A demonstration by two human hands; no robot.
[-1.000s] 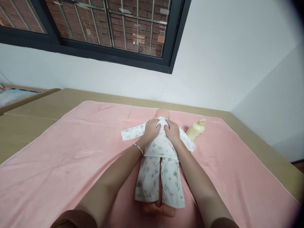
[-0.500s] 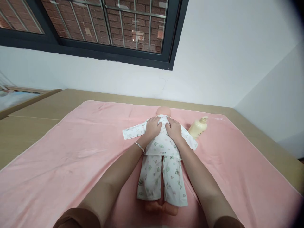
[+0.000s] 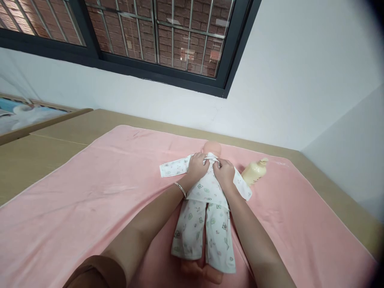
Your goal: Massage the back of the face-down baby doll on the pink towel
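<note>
A baby doll (image 3: 211, 147) lies on its back on a pink towel (image 3: 90, 200), head away from me, dressed in a white printed top (image 3: 207, 188) and matching trousers (image 3: 204, 232). My left hand (image 3: 196, 167), with a bracelet on its wrist, pinches the top's collar at the doll's left shoulder. My right hand (image 3: 224, 172) pinches the collar on the other side. The fingertips of both hands meet at the neckline just under the doll's chin. The doll's bare feet (image 3: 201, 273) stick out at the near end.
A cream pump bottle (image 3: 255, 172) lies on the towel just right of the doll. The towel covers a tan surface (image 3: 45, 152) that meets a white wall under a barred window (image 3: 156, 36). A framed picture (image 3: 27, 116) lies at the far left.
Both hands have slid up from the doll's chest to the collar and now pinch the fabric at the neck. The view has shifted slightly.
</note>
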